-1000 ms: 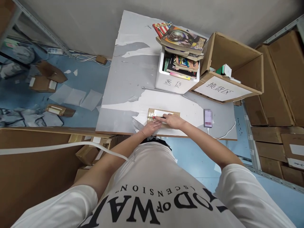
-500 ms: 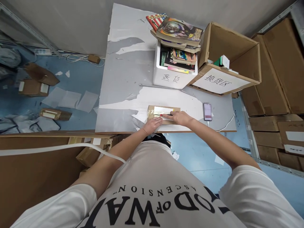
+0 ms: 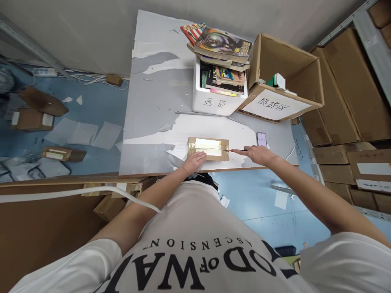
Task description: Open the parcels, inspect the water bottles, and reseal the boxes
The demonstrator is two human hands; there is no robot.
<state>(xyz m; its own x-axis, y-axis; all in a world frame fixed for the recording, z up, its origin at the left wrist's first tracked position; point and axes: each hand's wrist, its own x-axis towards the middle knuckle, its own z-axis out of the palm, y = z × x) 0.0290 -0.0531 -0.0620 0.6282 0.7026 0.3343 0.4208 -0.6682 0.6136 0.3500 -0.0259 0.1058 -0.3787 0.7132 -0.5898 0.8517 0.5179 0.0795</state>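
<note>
My left hand [image 3: 194, 161] lies flat and spread on the near left corner of the taped brown parcel [image 3: 208, 149], pinning it to the desk [image 3: 152, 122] so it cannot slide. My right hand [image 3: 258, 154] is closed around a red-handled cutter [image 3: 238, 150], its tip just at the parcel's right end, in line with the tape seam; I read that as the blade meeting the tape there. The parcel sits near the desk's front edge, close to my body. The desk top is white with torn grey patches. Behind the parcel stand a white box of books [image 3: 218, 87] and an open cardboard box [image 3: 282, 87]; a phone [image 3: 262, 139] lies right. Blue floor with paper scraps lies left.
</note>
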